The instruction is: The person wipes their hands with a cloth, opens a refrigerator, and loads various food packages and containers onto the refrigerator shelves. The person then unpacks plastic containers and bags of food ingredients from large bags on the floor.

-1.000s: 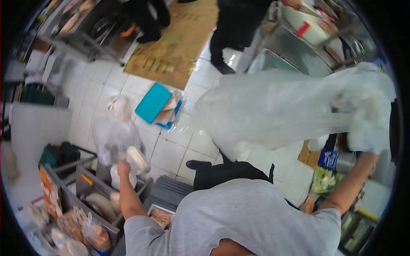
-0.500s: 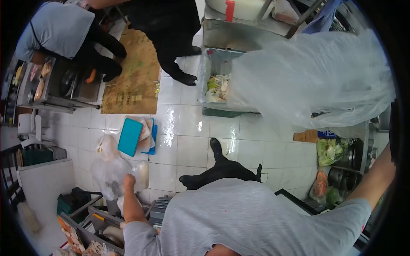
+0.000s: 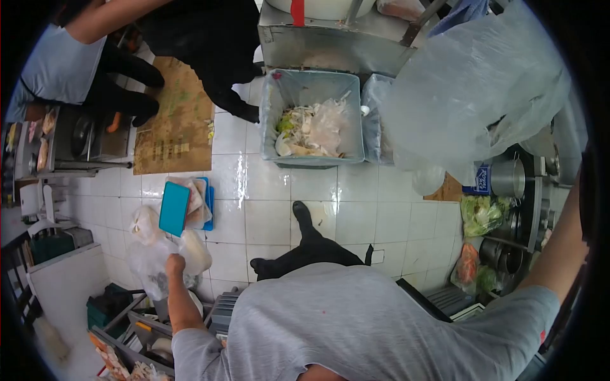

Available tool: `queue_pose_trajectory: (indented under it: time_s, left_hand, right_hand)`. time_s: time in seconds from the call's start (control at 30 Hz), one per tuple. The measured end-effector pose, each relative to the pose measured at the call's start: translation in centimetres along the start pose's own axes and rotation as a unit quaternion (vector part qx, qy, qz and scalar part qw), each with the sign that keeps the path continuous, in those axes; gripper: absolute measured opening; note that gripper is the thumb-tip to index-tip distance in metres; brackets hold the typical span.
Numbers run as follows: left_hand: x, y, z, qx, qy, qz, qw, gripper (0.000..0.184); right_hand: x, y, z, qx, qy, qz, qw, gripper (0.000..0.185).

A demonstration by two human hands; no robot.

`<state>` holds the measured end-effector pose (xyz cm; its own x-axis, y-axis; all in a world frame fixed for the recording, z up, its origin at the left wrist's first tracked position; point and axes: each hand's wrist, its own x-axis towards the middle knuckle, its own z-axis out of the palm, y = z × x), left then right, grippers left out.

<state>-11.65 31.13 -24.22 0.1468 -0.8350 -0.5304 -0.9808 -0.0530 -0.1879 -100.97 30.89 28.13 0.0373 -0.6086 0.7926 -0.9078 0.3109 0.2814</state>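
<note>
My left hand (image 3: 175, 262) is closed in a fist on a clear plastic bag (image 3: 149, 263) low on the left. A pale, filled plastic bag (image 3: 195, 253) hangs against that hand, and a whitish knotted bag (image 3: 147, 224) is just beyond it. Of my right arm, the forearm (image 3: 562, 247) shows, reaching up to the right edge; the hand itself is out of view. A large, crumpled translucent plastic sheet or bag (image 3: 476, 95) spreads over the upper right, and I cannot see what holds it.
A lined bin (image 3: 311, 160) holds food scraps. A second lined bin (image 3: 376, 117) stands beside it. Teal-lidded containers (image 3: 175, 208) sit on the tiled floor. Lettuce (image 3: 483, 216) and pots (image 3: 508, 178) line the right. Two people work at upper left near a cardboard sheet (image 3: 171, 127).
The large plastic has shifted up and right, uncovering the scrap bin and the second bin. The pale filled bag by my left hand has swung up slightly. My view has turned a little right.
</note>
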Motion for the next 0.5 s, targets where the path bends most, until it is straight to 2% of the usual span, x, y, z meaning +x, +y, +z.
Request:
queue_pose_trajectory:
  time_s: [0.03,0.13,0.17,0.2,0.23,0.3,0.33,0.37,0.4,0.47,0.5]
  left_hand:
    - [0.5,0.0,0.6,0.027,-0.015,0.023,0.999,0.025]
    - [0.1,2.5,0.7,0.023,0.011,0.002,1.000,0.023]
    - [0.2,2.3,1.1,0.059,-0.001,0.082,0.995,0.020]
    - [-0.1,2.9,0.9,0.061,0.004,0.090,0.994,0.020]
    - [-1.1,3.3,0.6,0.064,0.007,0.096,0.993,0.019]
    - [-2.4,4.5,-0.6,0.056,0.005,0.082,0.995,0.019]
    - [-2.7,5.0,-0.9,0.045,0.000,0.061,0.997,0.019]
    - [-3.0,5.4,-1.4,0.035,-0.005,0.038,0.999,0.019]
    - [-3.5,6.1,-2.5,0.015,-0.011,0.017,1.000,0.020]
    - [-4.6,7.6,-4.2,-0.023,-0.025,-0.029,0.999,0.020]
    - [-4.3,6.8,-3.4,0.018,-0.020,0.025,0.999,0.020]
  right_hand:
    - [-0.1,0.2,0.7,0.002,0.025,-0.016,1.000,0.028]
    - [-2.9,0.0,4.8,-0.015,0.090,-0.085,0.992,0.028]
    - [-5.6,-0.2,7.5,-0.021,0.089,-0.099,0.991,0.029]
    - [-10.2,-0.4,10.8,-0.016,0.056,-0.093,0.994,0.029]
    - [-17.5,0.0,15.5,0.024,-0.090,-0.068,0.993,0.031]
    - [-30.1,-6.5,21.5,0.111,-0.185,0.081,0.973,0.040]
    - [-32.8,-9.9,22.0,0.152,-0.304,0.141,0.930,0.053]
    - [-37.0,-11.7,24.2,0.181,-0.326,0.155,0.915,0.052]
    - [-40.7,-13.2,26.7,0.172,-0.390,0.192,0.884,0.052]
    - [-42.4,-15.8,29.6,0.149,-0.490,0.252,0.821,0.054]
    - [-42.9,-16.6,31.1,0.135,-0.529,0.275,0.792,0.053]
